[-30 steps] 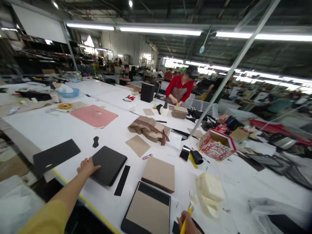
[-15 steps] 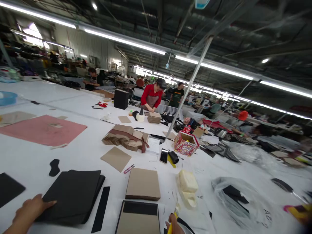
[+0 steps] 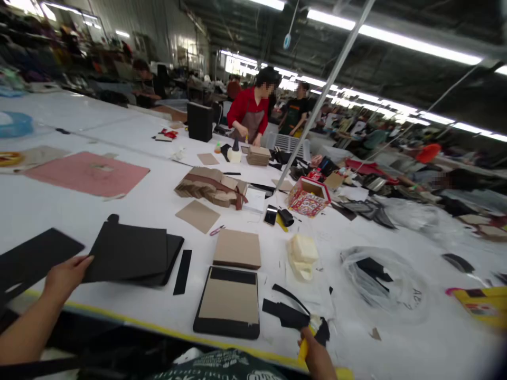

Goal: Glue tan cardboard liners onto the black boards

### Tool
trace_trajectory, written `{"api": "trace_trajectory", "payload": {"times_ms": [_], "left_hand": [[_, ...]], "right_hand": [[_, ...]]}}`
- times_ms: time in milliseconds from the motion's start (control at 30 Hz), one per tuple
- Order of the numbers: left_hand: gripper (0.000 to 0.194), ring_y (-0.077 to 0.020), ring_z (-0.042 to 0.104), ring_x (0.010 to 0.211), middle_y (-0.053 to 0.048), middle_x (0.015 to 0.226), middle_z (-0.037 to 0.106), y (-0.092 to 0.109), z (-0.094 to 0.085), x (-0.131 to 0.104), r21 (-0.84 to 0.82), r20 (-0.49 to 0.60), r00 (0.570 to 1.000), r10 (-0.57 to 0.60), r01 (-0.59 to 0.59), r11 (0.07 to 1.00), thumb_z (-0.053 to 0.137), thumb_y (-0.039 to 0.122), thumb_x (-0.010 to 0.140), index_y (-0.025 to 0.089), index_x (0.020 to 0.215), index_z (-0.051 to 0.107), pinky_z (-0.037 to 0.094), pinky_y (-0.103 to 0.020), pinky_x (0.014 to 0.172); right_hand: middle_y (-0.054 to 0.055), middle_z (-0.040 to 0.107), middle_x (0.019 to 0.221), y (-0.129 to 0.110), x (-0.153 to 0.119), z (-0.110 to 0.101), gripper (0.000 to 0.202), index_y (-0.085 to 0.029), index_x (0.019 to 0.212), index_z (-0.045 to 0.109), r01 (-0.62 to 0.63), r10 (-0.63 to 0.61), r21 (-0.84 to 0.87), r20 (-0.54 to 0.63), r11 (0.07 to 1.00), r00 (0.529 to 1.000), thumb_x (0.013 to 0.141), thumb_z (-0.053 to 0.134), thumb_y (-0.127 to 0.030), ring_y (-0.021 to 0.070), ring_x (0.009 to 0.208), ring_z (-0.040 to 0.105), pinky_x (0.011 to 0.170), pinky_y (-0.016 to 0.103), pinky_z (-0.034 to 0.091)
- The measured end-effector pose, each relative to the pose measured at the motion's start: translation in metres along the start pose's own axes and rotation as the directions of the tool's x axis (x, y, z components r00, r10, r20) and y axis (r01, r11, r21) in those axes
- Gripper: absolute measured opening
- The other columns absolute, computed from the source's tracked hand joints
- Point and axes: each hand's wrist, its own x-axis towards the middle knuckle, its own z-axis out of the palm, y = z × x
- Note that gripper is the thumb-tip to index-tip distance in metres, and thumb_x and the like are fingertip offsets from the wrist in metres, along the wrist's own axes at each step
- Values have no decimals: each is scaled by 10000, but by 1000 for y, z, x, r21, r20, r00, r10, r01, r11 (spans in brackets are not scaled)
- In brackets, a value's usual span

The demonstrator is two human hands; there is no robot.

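Note:
My left hand (image 3: 68, 277) is closed on the left edge of the top sheet of a stack of black sheets (image 3: 129, 248). Held in my right hand (image 3: 317, 356) is a yellow-handled brush (image 3: 303, 349), its pale, glue-smeared head over some black strips (image 3: 285, 312). Between the hands lies a black panel (image 3: 225, 328) with a tan board (image 3: 227, 299) on it and a black band across its top. Just beyond sits a stack of tan boards (image 3: 237, 247). A cream glue container (image 3: 303, 256) stands past my right hand. A narrow black strip (image 3: 182, 272) lies beside the black sheets.
A plastic bag (image 3: 400, 295) with black pieces is at the right. Farther back are a phone (image 3: 271, 215), a red patterned box (image 3: 309, 198), tan pieces (image 3: 209, 187) and a pink sheet (image 3: 87, 174). A co-worker in red (image 3: 250, 111) stands across the table.
The view has tilted down, showing the table's near edge. My left hand has gone from resting at the black sheets to gripping the top one, which has shifted. The brush has moved over the black strips.

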Motion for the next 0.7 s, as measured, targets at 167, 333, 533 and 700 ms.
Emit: {"api": "trace_trajectory", "payload": {"times_ms": [167,333,533,700], "left_hand": [[181,-116,480,659,49,597,536,33,-28,-57,-313,-114,992,-45,7,950,635,309,663,154,757,639,361,-220,671],[189,-91,437,577,50,545,489,61,-34,-97,-690,-66,985,-162,72,720,578,286,723,101,763,579,392,-236,611],[243,-84,494,612,55,632,558,77,-15,-161,-801,177,984,-29,161,576,617,325,687,138,809,523,434,-208,577],[470,-110,533,567,62,598,577,91,58,-239,-735,513,839,181,320,598,725,487,492,178,788,531,461,-234,573]], "right_hand": [[35,624,627,10,-7,-13,231,-217,902,483,12,7,-168,110,986,994,880,318,-377,214,629,631,524,266,335],[30,604,588,14,-13,-21,321,-216,899,469,9,3,-222,54,975,999,867,323,-500,242,592,630,487,269,322],[68,627,728,-2,-12,-23,354,-171,920,502,137,-115,84,-229,987,967,827,393,-495,207,625,627,531,267,392],[74,629,881,-54,-2,0,328,-164,976,477,266,-110,521,-311,811,944,815,423,-444,156,695,623,612,254,462]]}}
